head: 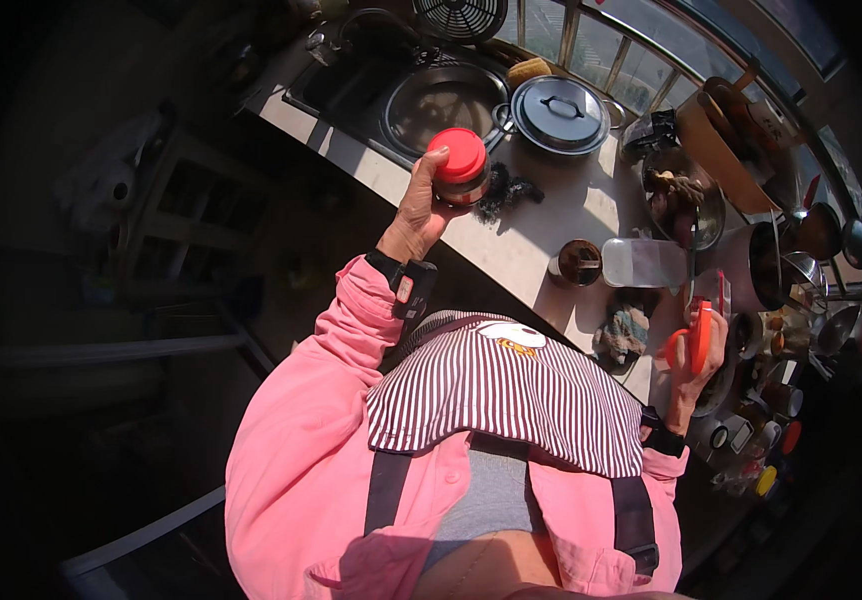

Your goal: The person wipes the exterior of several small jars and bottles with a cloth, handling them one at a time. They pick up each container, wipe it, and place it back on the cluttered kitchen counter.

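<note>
My left hand grips a jar with a red lid and dark contents, holding it above the counter's front edge. The thumb rests against the lid, which is on the jar. At the right, my right hand holds orange-handled scissors; I cannot make out their blades clearly. Left of that hand lies a crumpled cloth. Farther back stand an open container of brown contents with a handle or spoon across it, and a clear plastic box. Beyond the jar, a black mesh-like bundle lies on the counter.
A wide pan sits on the stove, beside a lidded metal pot. Along the right are a bowl of food, a cardboard box, hanging ladles and several small jars. Barred windows run behind the counter.
</note>
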Motion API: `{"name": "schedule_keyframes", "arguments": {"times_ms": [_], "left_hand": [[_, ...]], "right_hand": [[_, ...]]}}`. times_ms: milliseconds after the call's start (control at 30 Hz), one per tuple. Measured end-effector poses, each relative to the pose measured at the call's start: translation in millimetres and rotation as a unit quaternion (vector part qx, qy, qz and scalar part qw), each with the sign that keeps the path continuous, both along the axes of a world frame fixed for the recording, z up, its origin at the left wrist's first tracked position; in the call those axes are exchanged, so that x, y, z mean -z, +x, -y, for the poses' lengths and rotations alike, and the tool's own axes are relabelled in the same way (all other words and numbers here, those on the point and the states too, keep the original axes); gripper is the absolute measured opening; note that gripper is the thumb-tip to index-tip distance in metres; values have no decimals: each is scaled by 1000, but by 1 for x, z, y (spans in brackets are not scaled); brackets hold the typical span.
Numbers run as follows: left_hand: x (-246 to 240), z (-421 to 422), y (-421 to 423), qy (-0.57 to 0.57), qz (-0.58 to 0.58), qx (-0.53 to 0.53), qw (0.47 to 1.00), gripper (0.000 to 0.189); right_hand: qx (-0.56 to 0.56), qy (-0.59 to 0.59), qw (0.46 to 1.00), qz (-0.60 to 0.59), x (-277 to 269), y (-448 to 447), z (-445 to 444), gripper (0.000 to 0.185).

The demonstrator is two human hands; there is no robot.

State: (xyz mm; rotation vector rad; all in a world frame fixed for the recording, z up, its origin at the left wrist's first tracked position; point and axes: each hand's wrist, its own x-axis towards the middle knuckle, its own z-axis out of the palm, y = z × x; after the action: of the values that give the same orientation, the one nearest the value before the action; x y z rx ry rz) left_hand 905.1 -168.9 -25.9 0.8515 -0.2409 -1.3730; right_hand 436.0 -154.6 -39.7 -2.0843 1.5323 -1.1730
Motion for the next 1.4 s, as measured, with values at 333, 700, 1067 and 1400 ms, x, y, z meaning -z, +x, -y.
{"name": "schedule_keyframes", "arguments": {"times_ms": [333, 700, 1067, 1400], "left_hand": [[58, 26, -12, 65, -16, 39, 997, 86], [44, -5, 14, 0, -119, 52, 992, 90], [97, -34, 6, 200, -5, 1, 980, 92], [131, -22, -53, 254, 22, 49, 966, 95]], "right_hand": [[-310, 45, 944, 99, -43, 216, 17, 26], [-292, 33, 954, 59, -37, 214, 12, 25], [242, -12, 966, 92, -8, -15, 2, 28], [220, 1, 965, 140, 97, -51, 41, 32]]}}
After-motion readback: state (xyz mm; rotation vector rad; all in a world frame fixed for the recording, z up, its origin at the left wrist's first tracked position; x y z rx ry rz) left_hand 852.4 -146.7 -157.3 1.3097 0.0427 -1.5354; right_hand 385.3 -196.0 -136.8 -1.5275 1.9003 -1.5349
